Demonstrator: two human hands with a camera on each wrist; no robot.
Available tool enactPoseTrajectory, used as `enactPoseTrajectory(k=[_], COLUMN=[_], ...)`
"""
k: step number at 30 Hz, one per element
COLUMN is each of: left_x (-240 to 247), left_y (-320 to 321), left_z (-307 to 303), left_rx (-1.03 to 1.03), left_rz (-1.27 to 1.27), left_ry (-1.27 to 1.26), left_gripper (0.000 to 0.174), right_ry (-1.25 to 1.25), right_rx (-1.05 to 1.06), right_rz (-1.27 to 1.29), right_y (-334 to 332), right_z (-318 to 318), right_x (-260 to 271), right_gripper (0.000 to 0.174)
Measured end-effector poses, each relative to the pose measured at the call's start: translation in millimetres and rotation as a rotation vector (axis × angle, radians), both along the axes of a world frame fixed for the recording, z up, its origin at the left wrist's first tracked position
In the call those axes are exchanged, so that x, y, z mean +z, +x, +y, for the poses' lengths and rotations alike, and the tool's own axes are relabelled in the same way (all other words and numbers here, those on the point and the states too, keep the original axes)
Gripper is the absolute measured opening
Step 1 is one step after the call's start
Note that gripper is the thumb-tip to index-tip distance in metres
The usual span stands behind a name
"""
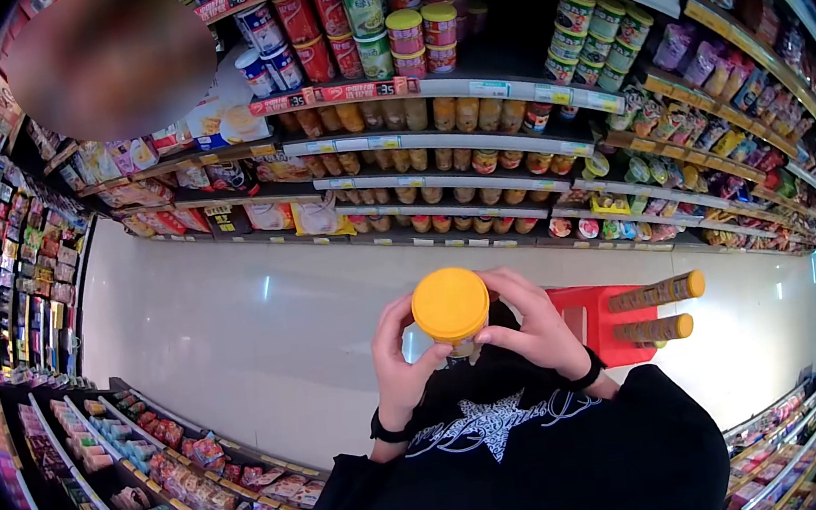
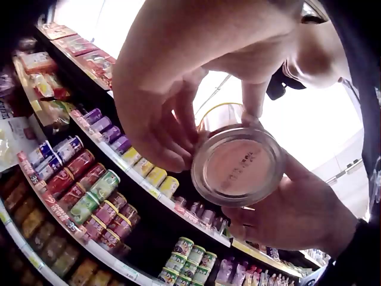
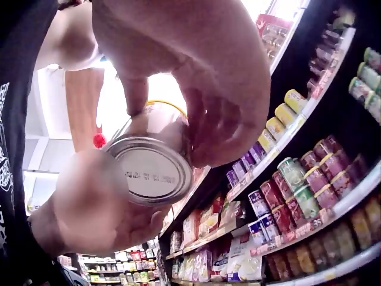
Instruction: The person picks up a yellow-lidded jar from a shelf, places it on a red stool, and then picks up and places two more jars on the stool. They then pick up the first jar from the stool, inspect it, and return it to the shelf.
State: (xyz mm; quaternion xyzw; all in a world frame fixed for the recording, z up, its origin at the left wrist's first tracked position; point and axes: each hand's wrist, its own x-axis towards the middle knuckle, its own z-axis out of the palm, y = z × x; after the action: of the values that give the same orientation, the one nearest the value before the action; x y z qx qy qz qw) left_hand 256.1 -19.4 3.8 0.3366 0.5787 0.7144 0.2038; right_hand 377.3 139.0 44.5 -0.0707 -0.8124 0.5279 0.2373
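Before the chest, both hands hold one can (image 1: 450,304) with a yellow lid facing up in the head view. My left hand (image 1: 403,361) grips its left side, with curled fingers and the thumb low near the front. On the opposite side my right hand (image 1: 540,331) grips it, fingers curled by the rim and thumb below the lid. From underneath, the left wrist view shows the can's round metal base (image 2: 238,168) with small printed characters. The same base (image 3: 150,171) is tilted toward the right wrist camera, its print in a line.
Shelves (image 1: 435,141) of cans and jars stand ahead; lower racks (image 1: 201,470) of packets stand behind at left. Right of the person is a red surface (image 1: 577,321) with two tall yellow-capped containers (image 1: 656,292). Pale glossy floor (image 1: 235,325) lies between the shelves.
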Motion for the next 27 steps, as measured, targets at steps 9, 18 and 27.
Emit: enactPoseTrajectory(k=[9, 18, 27], left_x=[4, 26, -10], left_y=[-37, -70, -112], left_z=[101, 253, 354], left_rx=[0.083, -0.039, -0.007], left_rz=[0.067, 0.226, 0.416], left_ry=[-0.060, -0.128, -0.250], left_gripper=[0.059, 0.056, 0.056], right_ry=[0.042, -0.120, -0.038], right_rx=[-0.056, -0.335, -0.423], right_rz=[-0.012, 0.043, -0.036], right_y=[-38, -55, -98], right_z=[102, 221, 300], right_x=[-6, -5, -23], right_gripper=[0.055, 0.047, 0.048])
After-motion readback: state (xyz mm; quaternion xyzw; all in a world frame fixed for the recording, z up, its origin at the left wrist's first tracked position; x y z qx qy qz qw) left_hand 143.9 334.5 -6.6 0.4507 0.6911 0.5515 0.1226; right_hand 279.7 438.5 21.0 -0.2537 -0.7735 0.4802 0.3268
